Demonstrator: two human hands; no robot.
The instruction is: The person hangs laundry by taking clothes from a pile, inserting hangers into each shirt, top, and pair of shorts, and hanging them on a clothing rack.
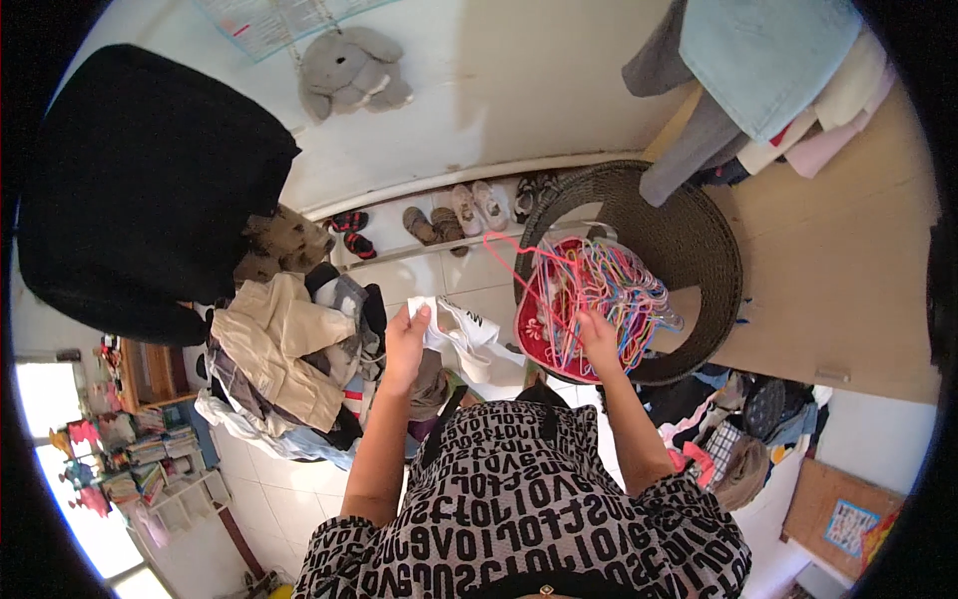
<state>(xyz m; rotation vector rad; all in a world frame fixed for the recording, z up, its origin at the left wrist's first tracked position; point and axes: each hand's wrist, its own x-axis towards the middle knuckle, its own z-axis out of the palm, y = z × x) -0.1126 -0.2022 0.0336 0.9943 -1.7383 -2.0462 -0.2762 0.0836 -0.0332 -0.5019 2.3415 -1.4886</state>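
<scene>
My left hand (404, 344) is closed on a white garment (457, 329) with a dark print, which hangs down from the fingers in front of me. To the right, my right hand (598, 344) grips a pink clothes hanger (507, 247) at one end, its far side sticking out to the left. Just below and around that hand, many colourful hangers (624, 290) lie heaped in a red patterned basin (534, 337). The basin rests at the large dark woven basket (714, 240).
A pile of clothes (279, 339) lies to the left beside a black-covered object (150, 180). Pairs of shoes (434, 228) line the wall, under a hanging grey plush toy (351, 70). Clothes (773, 65) hang at the upper right; more clothes (738, 419) lie at the lower right.
</scene>
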